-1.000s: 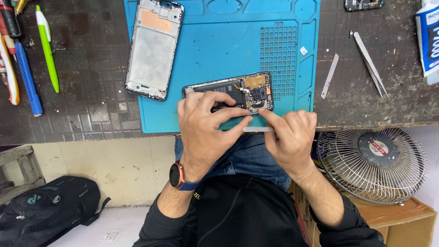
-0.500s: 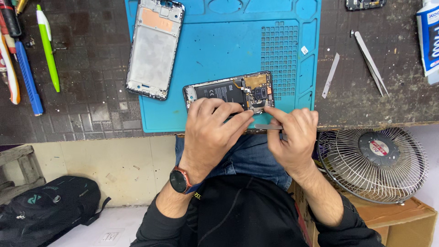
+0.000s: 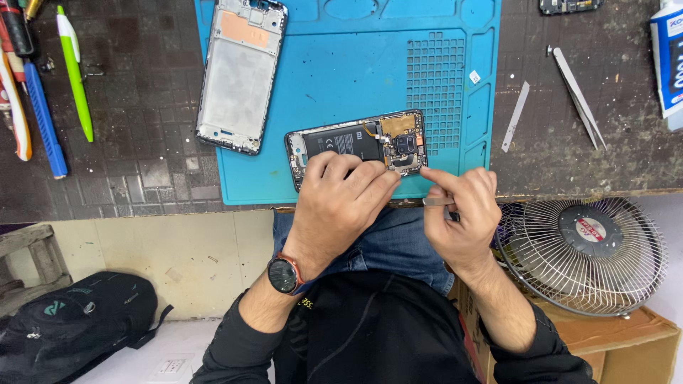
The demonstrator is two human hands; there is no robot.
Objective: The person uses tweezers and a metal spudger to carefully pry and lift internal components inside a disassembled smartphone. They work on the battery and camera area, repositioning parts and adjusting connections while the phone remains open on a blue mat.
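We have the opened smartphone with its back cover off, black battery and circuit board showing (image 3: 359, 146), lying near the front edge of the blue silicone repair mat (image 3: 341, 78). Our left hand (image 3: 338, 206) rests flat over the phone's near long side, fingers spread a little and curled onto the frame, pinning it rather than gripping it. Our right hand (image 3: 462, 210) sits just off the phone's camera end, at the mat's front right corner — thumb and forefinger pinched narrow on a thin, flat metal pry tool (image 3: 435, 202), its tip pointing toward the left fingers.

To work well here, we judge that we should keep the left palm's weight steady so the phone cannot slide on the mat, and bring the blade in low and flat, away from the battery. The board end lies between the two hands, just beyond the right forefinger (image 3: 437, 178) and touching the left fingertips.

A bare grey phone frame (image 3: 240, 75) lies across the mat's left edge; metal tweezers (image 3: 578, 96) rest on the dark bench, right of the mat.
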